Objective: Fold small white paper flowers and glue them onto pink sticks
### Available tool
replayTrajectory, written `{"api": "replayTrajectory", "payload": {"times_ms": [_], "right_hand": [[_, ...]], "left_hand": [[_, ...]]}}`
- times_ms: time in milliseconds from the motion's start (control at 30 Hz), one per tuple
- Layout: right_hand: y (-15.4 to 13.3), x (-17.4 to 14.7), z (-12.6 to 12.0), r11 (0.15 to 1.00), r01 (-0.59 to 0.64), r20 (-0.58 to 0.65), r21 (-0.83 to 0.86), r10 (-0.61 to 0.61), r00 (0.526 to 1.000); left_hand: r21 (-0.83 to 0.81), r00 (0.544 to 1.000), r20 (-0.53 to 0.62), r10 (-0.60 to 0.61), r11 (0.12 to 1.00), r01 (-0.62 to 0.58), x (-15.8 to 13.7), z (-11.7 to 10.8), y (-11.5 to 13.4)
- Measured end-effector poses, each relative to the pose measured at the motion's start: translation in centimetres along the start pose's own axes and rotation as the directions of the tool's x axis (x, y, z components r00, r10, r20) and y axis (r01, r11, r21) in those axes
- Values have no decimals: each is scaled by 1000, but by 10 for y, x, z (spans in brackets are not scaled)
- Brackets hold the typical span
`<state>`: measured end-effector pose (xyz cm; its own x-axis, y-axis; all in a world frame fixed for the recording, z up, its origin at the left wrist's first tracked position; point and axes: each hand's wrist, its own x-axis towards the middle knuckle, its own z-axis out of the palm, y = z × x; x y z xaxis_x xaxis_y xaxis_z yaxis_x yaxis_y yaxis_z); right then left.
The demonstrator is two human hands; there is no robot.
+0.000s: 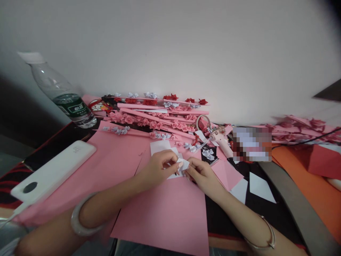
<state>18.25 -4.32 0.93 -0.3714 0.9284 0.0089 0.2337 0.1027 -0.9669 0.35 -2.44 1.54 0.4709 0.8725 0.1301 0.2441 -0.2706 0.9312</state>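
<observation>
A small piece of folded white paper (183, 164) is pinched between both hands above the pink sheets. My left hand (164, 164) is closed on its left side, the thumb lying across the front. From the other side my right hand (200, 171) grips it, fingers curled; some fingertips are hidden. Beneath them lie loose white paper (159, 146) and a large pink sheet (170, 213). White folded flowers (208, 154) rest just beyond my right hand, near a pale pink glue gun (223, 141).
At the left stand a water bottle (70, 103) and a white power bank (57, 170). Pink rolls (157, 121) with paper flowers line the wall. A tape roll (203, 122) sits behind the glue gun. White (261, 186) and orange sheets (301, 177) lie at the right.
</observation>
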Motion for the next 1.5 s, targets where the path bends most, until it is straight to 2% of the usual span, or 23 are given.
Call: {"api": "replayTrajectory", "payload": {"times_ms": [133,267,433,567,733,833,1033,1233,1500], "right_hand": [[-3,-1,1,996,-15,16,89,14,1000],[-3,-1,1,1000,17,18,-17,-17,1000],[2,-1,1,999,12,-32,-43,-13,999],[3,-2,1,993,27,-59,-117,-35,998],[-3,-3,1,961,72,-28,-266,-82,996],[-5,-3,1,950,110,11,-291,-112,994],[-3,-1,2,932,114,104,-344,-83,991],[-7,-4,1,952,171,243,-255,-108,964],[-6,-4,1,941,152,194,-302,-95,976]], "left_hand": [[-17,998,-63,7,1000,-8,0,1,1],[-62,996,-92,-21,998,15,-2,3,1],[-325,993,-32,-114,941,97,-1,4,-2],[-412,988,74,-137,898,155,0,5,-4],[-364,971,171,-168,905,220,-1,6,-7],[-349,965,199,-173,907,235,-2,6,-7],[-333,954,271,-126,918,216,-4,7,-1],[-283,945,318,-78,943,174,-6,9,1],[-288,946,296,-129,933,218,-5,6,4]]}}
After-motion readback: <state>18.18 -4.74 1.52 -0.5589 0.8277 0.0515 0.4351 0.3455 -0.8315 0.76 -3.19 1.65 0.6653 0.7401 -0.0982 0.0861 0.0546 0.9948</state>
